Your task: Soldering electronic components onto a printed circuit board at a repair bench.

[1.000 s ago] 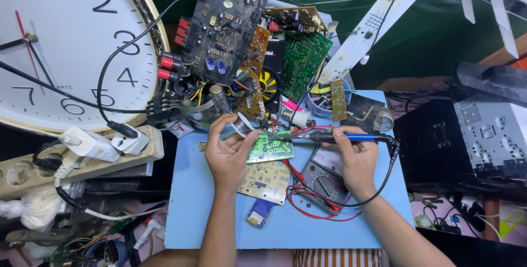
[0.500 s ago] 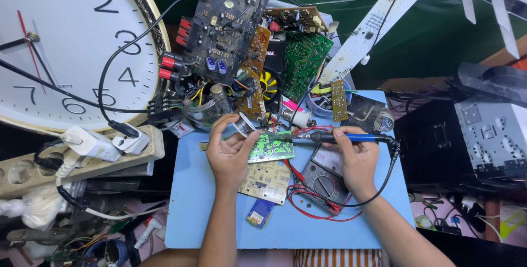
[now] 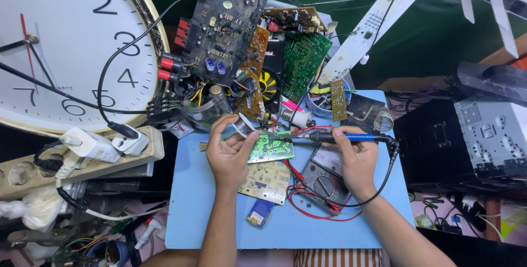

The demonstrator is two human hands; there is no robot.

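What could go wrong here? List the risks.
1. The soldering iron in the right hand works close to the left hand's fingertips pinching the solder spool at the green board; a slip may burn them.
2. The iron's cord loops beside the multimeter and its red leads; it might snag and jerk the tip.

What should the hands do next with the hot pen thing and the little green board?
Probably feed a little solder to the joint. The right hand holds the blue-handled soldering iron with its tip at the green circuit board, and the left hand pinches a solder spool just beside that spot. Whether the wire touches the tip is too small to tell.
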